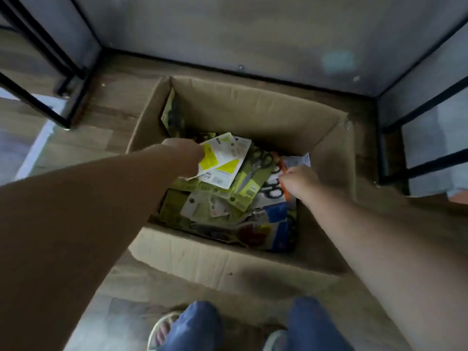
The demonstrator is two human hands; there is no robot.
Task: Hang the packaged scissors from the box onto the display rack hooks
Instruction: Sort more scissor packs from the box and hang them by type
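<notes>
Open cardboard box [243,264] on wood floor [114,115], its flaps down; black rack frames [76,79] stand left and right, cut off by the frame edges. Packaged scissors [228,196] heap inside, labels blurred. Left hand [183,158] grips a white-and-yellow package [222,160] above the heap. Right hand [300,183] pinches an orange-edged package [285,171], fingertips hidden.

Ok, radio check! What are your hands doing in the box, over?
Left hand grips white-yellow packs above the box. Right hand reaching at an orange-edged pack, grip unclear. No hooks in view.
</notes>
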